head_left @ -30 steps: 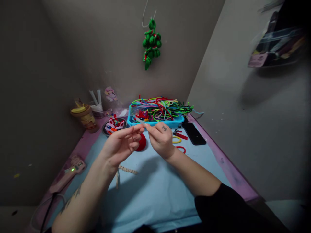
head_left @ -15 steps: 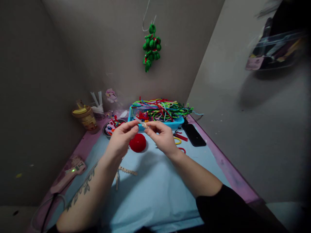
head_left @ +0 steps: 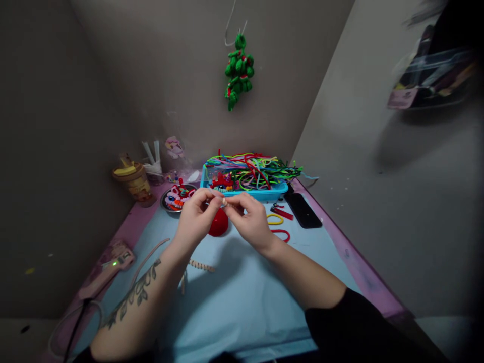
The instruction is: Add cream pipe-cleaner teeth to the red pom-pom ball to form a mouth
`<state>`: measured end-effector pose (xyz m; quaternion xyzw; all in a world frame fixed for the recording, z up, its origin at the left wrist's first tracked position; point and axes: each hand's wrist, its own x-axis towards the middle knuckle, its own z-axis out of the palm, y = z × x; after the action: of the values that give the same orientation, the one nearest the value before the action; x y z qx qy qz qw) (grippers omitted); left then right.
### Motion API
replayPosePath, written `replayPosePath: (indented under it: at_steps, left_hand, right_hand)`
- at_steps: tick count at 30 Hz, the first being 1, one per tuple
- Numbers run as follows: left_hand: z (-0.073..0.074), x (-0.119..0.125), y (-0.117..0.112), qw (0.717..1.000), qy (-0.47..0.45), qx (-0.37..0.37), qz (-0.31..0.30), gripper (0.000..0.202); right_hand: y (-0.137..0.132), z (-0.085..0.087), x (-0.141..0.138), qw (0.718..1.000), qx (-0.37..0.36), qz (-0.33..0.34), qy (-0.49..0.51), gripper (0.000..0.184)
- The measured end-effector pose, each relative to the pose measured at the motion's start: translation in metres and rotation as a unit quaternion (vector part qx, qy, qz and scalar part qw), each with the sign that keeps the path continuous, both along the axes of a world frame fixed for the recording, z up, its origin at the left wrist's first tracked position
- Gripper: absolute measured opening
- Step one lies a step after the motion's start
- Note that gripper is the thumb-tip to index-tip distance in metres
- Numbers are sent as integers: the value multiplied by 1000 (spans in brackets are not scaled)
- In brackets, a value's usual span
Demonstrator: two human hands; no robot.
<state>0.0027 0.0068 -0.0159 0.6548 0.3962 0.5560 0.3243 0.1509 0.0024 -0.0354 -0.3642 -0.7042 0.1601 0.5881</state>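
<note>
My left hand (head_left: 200,212) is closed in a pinch, with the pale translucent stick (head_left: 216,192) in its fingers. My right hand (head_left: 247,217) meets it fingertip to fingertip, closed on a small beige coil of pipe cleaner (head_left: 224,201); the fingers cover most of both pieces. Behind and below the hands is a red ball (head_left: 218,224), partly hidden by the left hand. A beige coiled strip (head_left: 202,265) rests on the blue cloth to the right of my left forearm. On that forearm's other side lies a loose beige strand (head_left: 151,253).
A blue tray (head_left: 264,193) heaped with colourful pipe cleaners stands at the back. To its left are a bowl of small pieces (head_left: 176,199) and a brown cup (head_left: 136,184). Scissors (head_left: 280,235), a phone (head_left: 303,210) and a pink glue gun (head_left: 108,269) flank the cloth.
My hands have come closer together, so the stick and coil are more covered. The view has shifted slightly, and the loose beige strand now shows left of my forearm.
</note>
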Motion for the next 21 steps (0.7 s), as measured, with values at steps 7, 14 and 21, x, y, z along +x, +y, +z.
replayPosePath:
  at_steps: [7,14,21]
  left_hand:
    - [-5,7,-3,1000,18,14,15,11]
    - [-1,1,3,997,-71,0,10,10]
    - [8,-28,26,950,-310,-33,13,22]
  right_hand:
    - [1,-10,-1,985,110,-67,-114,17]
    - [1,-4,-1,996,9,-19,-85,20]
    - [14,13,17,975,-166,103,-107,38]
